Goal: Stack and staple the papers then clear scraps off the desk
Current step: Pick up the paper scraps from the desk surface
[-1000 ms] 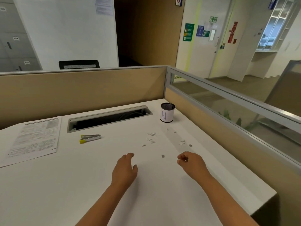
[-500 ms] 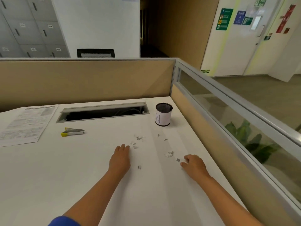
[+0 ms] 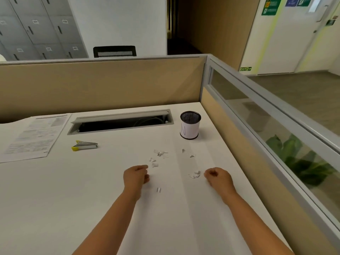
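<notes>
Small white paper scraps [image 3: 160, 154] lie scattered on the white desk [image 3: 73, 190], with another clump of scraps [image 3: 194, 174] further right and a lone scrap [image 3: 158, 189] between my hands. My left hand [image 3: 136, 176] rests on the desk with its fingers curled, just left of the scraps; nothing shows in it. My right hand [image 3: 219, 178] is curled into a loose fist right of the clump, and its fingertips are hidden. The printed papers [image 3: 33, 137] lie at the far left. A yellow and silver stapler [image 3: 84, 145] sits beside them.
A black mesh cup [image 3: 190, 126] wrapped in white paper stands at the back right. An open cable slot [image 3: 119, 122] runs along the back of the desk. A tan partition [image 3: 101, 83] and a glass side panel [image 3: 276, 137] border the desk.
Both hands went from reaching forward to curled. The small grey scrap at my right fingertips is gone from the desk. The camera tilted down and moved closer.
</notes>
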The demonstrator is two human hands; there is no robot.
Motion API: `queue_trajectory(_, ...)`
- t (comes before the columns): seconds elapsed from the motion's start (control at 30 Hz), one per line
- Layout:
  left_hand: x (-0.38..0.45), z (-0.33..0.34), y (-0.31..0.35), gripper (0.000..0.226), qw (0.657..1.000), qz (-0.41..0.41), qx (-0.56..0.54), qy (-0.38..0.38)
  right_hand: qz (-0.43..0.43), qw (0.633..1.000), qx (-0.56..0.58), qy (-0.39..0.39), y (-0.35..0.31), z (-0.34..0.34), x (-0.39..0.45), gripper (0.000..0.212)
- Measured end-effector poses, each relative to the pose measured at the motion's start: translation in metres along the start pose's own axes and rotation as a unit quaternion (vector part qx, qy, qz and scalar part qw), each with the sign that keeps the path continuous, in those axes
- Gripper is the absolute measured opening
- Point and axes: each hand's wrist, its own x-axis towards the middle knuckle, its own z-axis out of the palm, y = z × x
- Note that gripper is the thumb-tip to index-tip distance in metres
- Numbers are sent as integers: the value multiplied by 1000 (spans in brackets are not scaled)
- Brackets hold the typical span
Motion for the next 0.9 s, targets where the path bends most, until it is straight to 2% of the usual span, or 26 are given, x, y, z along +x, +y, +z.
queue_trajectory(0.03,-1,0,6,17,991,-74,-108,-27,78,983,165,-24,-3,-5,2,5)
queue_trajectory(0.1,0,-2,15,18,954,-158,-248,-58,171,885,429,-49,-8,-12,4,7)
queue_trajectory(0.13,2,-2,17,20,938,-177,-291,-62,187,847,495,-50,-7,-14,6,10)
queue_trajectory(0.17,5,-2,19,22,928,-187,-315,-63,189,825,531,-44,-7,-15,7,14)
queue_trajectory(0.2,8,-3,20,22,926,-191,-321,-63,187,819,541,-39,-7,-14,7,18)
queue_trajectory(0.23,11,-2,21,22,931,-188,-306,-64,184,830,526,-34,-7,-13,7,22)
queue_trajectory(0.3,18,3,23,20,959,-160,-224,-66,155,898,411,-25,-8,-7,8,22)
queue_trajectory(0.37,26,8,23,15,990,-98,-75,-63,98,976,193,-22,-6,-1,9,13)
queue_trajectory(0.4,28,11,22,13,996,-48,35,-66,65,993,100,-21,-6,3,8,8)
queue_trajectory(0.47,30,17,20,14,968,54,230,-87,9,1000,-10,-25,-3,11,8,20)
queue_trajectory(0.5,32,20,17,29,944,88,305,-92,-11,999,-36,-25,-3,14,7,27)
queue_trajectory(0.57,37,25,10,55,905,134,392,-96,-46,996,-74,-17,-2,19,6,32)
queue_trajectory(0.6,39,27,7,58,892,154,415,-96,-62,994,-92,-13,0,22,5,31)
queue_trajectory(0.67,41,29,3,51,874,184,439,-96,-94,988,-123,2,3,28,2,27)
queue_trajectory(0.83,44,26,-1,12,836,273,469,-87,-153,973,-156,69,9,37,-5,9)
queue_trajectory(0.9,45,23,-5,11,822,300,477,-82,-165,967,-170,89,12,40,-7,10)
